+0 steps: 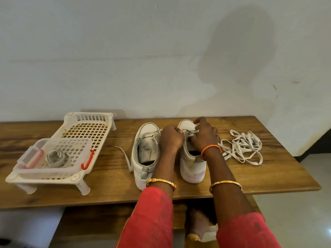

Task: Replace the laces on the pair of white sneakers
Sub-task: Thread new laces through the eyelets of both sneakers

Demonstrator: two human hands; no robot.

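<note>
A brown wood-grain tabletop (206, 190) runs across the view, its far edge against a pale, scuffed plaster wall (125, 51) that carries a soft dark shadow (238, 56) above the table's right half. On the left part of the tabletop stands a cream perforated plastic rack on short legs (86, 129), and in the rack's near end sits a clear rectangular plastic box with red clips (52, 156). Below the tabletop's near edge a lower wooden shelf (100, 224) shows, with pale tiled floor (304, 203) to the right of the table.
</note>
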